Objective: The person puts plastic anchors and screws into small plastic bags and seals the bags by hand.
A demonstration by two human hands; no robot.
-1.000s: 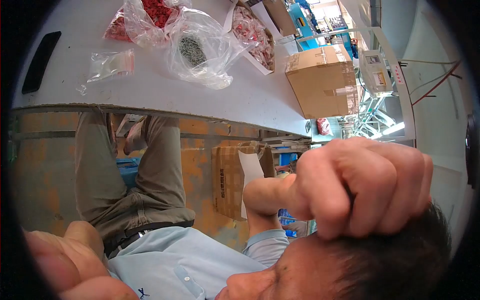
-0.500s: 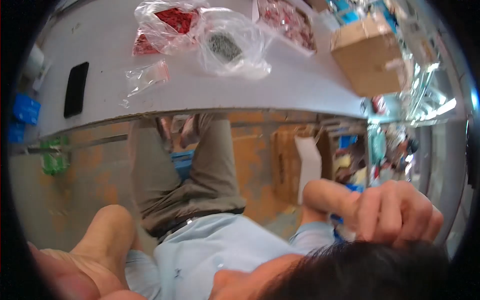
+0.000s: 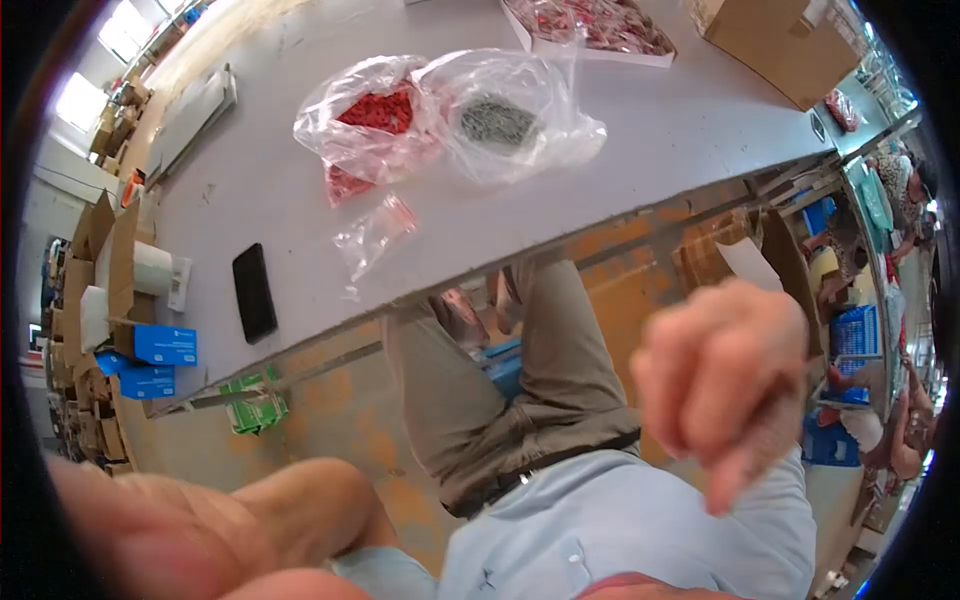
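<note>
My left hand [image 3: 170, 535] is raised close to the camera at the lower left, blurred and partly cut off, and its fingers are not clearly visible. My right hand [image 3: 725, 370] is held up at the right, in front of my light blue shirt [image 3: 640, 520], with its fingers curled and nothing visible in them. Neither hand touches the table [image 3: 640, 170]. On it lie a clear plastic bag of small red pieces [image 3: 378, 112], a clear bag of grey-green pieces [image 3: 497, 122], a small zip bag [image 3: 378, 235] and a black phone [image 3: 254, 292].
A tray of small wrapped red items [image 3: 600, 25] and a cardboard box [image 3: 785, 40] stand at the back right. Blue boxes [image 3: 160, 347] sit at the left edge. An open carton [image 3: 700, 255] is below the table. Other people work at the far right.
The camera view has turned and shifted, so the table appears tilted and more of the room shows at left. My right hand has come away from beside my head.
</note>
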